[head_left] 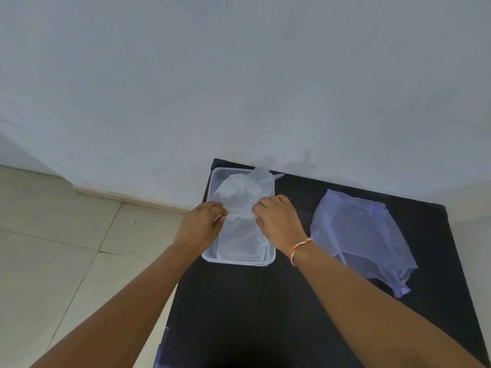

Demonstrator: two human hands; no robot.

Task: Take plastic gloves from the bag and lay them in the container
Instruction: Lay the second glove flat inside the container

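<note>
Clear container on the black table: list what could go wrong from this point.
1. The container sits at the table's left edge; a push from the left hand could slide it toward the floor.
2. The glove held by both hands, right hand too, has its far tips hanging over the back rim, so it may not lie flat.
3. The bag lies loose and may slide when reached into.

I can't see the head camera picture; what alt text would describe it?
Two bare hands, left hand and right hand, pinch a thin clear plastic glove over a clear container on a black table. A translucent bag lies to the right, by a pale wall.
</note>
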